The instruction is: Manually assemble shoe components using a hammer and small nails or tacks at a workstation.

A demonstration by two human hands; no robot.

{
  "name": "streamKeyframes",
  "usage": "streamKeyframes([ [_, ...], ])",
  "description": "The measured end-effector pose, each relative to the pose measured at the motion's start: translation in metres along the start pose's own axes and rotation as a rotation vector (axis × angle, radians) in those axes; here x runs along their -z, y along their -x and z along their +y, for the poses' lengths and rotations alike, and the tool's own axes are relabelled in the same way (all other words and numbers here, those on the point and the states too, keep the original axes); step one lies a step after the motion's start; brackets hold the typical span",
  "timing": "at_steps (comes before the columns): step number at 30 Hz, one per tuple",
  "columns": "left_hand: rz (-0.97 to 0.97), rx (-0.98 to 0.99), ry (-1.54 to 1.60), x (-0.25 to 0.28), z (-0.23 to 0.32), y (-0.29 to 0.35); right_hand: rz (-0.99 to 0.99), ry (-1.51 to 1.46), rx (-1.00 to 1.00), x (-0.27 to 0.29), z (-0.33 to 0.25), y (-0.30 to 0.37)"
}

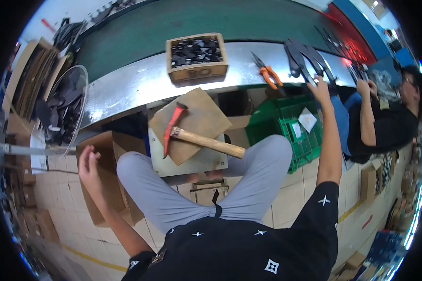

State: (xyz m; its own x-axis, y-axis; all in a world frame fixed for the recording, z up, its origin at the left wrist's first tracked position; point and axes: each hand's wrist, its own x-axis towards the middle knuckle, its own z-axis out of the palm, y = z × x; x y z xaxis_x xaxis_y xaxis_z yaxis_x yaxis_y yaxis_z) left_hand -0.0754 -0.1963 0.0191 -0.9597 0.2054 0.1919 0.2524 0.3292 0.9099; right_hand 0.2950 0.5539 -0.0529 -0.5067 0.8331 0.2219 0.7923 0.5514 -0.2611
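Note:
My right hand [320, 89] reaches to the metal-topped bench and is closed on the silver end of a long black flat piece [295, 58]. Beside it lie other dark flat pieces [318, 58] of like shape. Off to the left, my left hand [90, 171] hangs over an open cardboard box [103, 187], its fingers apart and holding nothing I can see. Between my knees, a hammer [206, 141] with a red head and wooden handle rests on a brown square board [215, 117], which lies askew on a pale block [192, 166].
A wooden box [197, 72] of small black pieces stands on the bench [126, 96], left of orange-handled pliers [268, 76]. Green crates [286, 122] sit under the bench. A clear round container [82, 107] holds dark pieces. A co-worker [389, 122] sits at the right.

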Motion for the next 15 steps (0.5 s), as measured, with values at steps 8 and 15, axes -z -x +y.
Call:
streamKeyframes([
  [8,-0.137,0.133,0.037,-0.038,-0.004,0.056,0.695,-0.388,0.159,0.093,-0.075,0.074],
  [15,-0.034,-0.793,-0.359,-0.163,0.171,0.113,0.573,-0.375,0.482,0.176,-0.208,0.235],
])
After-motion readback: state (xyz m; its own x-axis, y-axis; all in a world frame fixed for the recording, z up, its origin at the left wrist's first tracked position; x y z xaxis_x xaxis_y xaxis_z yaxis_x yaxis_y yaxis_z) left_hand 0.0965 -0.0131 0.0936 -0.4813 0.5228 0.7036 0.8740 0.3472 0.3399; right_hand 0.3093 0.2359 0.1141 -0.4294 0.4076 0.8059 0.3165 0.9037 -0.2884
